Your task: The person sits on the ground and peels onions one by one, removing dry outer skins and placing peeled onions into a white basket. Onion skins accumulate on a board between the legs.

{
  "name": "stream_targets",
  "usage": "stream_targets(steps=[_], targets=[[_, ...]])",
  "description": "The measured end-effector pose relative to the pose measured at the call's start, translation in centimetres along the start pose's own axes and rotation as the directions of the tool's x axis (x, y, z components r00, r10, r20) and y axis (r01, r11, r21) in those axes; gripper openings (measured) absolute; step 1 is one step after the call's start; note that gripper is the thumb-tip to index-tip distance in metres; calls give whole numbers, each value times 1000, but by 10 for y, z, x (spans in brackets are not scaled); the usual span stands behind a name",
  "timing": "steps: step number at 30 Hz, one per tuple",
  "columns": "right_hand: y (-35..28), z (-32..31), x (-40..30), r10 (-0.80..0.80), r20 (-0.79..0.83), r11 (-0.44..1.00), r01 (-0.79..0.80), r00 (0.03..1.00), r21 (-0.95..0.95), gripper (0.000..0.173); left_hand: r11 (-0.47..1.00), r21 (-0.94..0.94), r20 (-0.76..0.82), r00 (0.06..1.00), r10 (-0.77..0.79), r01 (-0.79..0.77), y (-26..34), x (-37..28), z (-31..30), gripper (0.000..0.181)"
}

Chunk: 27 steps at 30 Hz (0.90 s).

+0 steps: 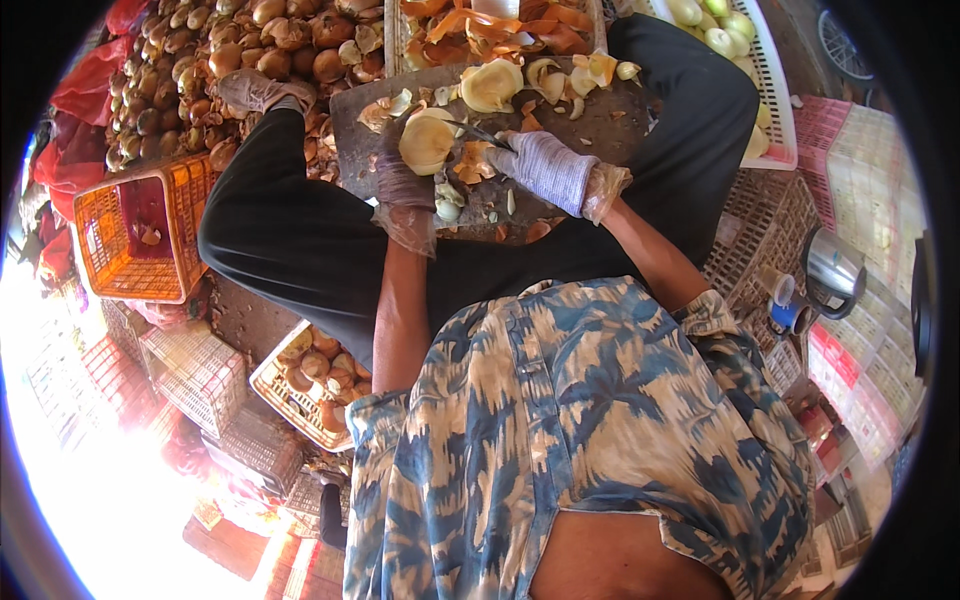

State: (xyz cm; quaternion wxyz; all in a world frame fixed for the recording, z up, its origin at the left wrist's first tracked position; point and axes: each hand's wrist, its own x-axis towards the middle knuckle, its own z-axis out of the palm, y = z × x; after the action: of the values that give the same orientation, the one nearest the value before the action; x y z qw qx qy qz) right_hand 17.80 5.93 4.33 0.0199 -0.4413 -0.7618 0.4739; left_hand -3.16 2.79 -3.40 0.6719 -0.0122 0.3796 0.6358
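My left hand (405, 169), in a dark glove with a clear plastic cuff, holds a pale, partly peeled onion (427, 141) over a worn board (356, 150). In a light knitted glove, my right hand (551, 169) is closed around a knife, whose dark blade (480, 135) reaches to the onion's right side. Another cut onion piece (491, 85) lies just beyond on the board. Onion scraps and brown skins (474, 163) are scattered around both hands. The knife's handle is mostly hidden in my right glove.
Unpeeled onions (225, 56) are heaped at upper left, above an orange crate (184, 225). A tray of orange-brown skins (390, 37) stands beyond the board. A white basket (784, 127) with peeled onions is at upper right. Another onion basket (281, 405) stands at lower left, a metal jug (832, 266) at right.
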Motion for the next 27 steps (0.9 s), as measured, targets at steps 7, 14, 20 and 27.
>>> stream_targets(steps=[7, 14, 20, 27], targets=[[-3, -20, -3, 229, 176, 965, -248, 957, 91, 36, 722, 581, 157, 922, 355, -377, -17, 11, 5, 31], [-2, -66, -9, 345, 607, 694, -630, 716, 349, 37, 185, 824, 505, 842, 191, -536, -8, 13, 2, 29], [22, -76, -15, 85, 689, 545, -612, 720, 573, 38, 873, 255, 258, 841, -476, 416, 13, 19, 59, 55], [27, -89, -7, -217, 411, 190, -375, 885, 907, 38, 924, 188, 41, 937, -347, 334, 16, 28, 113, 81]])
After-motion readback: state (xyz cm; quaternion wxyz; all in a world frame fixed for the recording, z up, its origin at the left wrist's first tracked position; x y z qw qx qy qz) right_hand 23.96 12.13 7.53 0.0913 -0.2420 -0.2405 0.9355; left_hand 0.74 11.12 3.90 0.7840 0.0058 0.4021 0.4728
